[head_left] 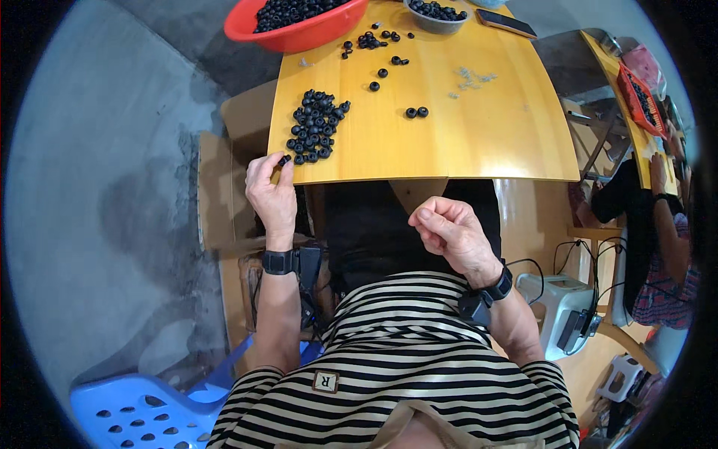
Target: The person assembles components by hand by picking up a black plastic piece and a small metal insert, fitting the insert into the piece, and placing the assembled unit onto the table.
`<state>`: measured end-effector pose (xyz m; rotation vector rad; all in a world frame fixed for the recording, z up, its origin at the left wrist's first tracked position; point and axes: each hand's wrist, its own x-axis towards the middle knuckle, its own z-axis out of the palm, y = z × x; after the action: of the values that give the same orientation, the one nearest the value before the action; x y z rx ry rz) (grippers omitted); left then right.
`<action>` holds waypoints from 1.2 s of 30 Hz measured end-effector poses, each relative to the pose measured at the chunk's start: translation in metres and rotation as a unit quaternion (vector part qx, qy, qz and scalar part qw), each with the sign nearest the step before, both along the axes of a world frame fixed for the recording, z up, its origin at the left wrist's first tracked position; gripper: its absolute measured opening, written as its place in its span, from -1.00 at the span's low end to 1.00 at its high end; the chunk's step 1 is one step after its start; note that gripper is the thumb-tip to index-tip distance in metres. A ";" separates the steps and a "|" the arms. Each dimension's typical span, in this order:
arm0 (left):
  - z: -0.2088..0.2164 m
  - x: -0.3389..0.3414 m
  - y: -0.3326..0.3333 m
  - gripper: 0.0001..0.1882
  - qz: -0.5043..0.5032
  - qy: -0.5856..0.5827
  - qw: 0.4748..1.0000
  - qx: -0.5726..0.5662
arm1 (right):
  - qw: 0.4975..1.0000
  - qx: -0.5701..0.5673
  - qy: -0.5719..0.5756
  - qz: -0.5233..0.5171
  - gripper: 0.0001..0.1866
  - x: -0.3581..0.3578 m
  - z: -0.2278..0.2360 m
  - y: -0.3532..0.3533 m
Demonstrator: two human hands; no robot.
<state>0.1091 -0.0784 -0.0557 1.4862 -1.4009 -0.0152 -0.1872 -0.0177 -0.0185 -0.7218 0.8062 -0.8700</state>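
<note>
My left hand (271,198) is at the table's near left corner, pinching a small black round part (284,160) between thumb and fingertips. Right beside it on the tabletop lies a cluster of similar black parts (314,126), rounded and some with a hole or a narrow neck. My right hand (455,233) hovers in front of the table's near edge, above my lap, with its fingers curled and thumb pressed against them. Whatever it may hold is hidden. Two black balls (416,113) sit mid-table, and several more pieces (372,40) are scattered farther back.
On the yellow table (493,146) stand a red basin (241,28) and a grey bowl (441,25), both full of black parts. Tiny clear pieces (471,79) lie near a phone (507,23). A cardboard box (215,179) is at left, a stool (557,303) at right. Another person's arm (668,224) shows far right.
</note>
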 end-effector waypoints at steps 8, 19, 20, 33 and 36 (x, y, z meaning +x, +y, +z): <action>-0.008 0.001 0.000 -0.75 0.022 -0.008 0.999 0.031 | 1.000 -0.006 0.007 -0.001 -0.79 -0.001 0.002 0.000; 0.000 -0.006 0.015 -0.75 0.046 -0.029 0.999 -0.006 | 0.815 -0.359 0.430 -0.148 -0.86 -0.014 0.016 -0.051; 0.007 -0.011 0.017 -0.74 0.042 -0.020 0.999 0.000 | 0.778 -0.399 0.453 -0.175 -0.86 -0.016 0.011 -0.064; 0.059 -0.094 0.048 -0.79 -0.175 0.003 0.985 -0.001 | 0.604 -0.437 0.651 -0.141 -0.80 0.000 -0.026 -0.131; 0.057 -0.107 0.048 -0.82 -0.232 0.080 0.968 0.060 | 0.645 -0.423 0.614 -0.168 -0.81 -0.008 -0.021 -0.122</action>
<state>0.0018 -0.0300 0.0016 1.1901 -1.6058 -0.5095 -0.1948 -0.1399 -0.0395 -2.1905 1.8086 -1.0326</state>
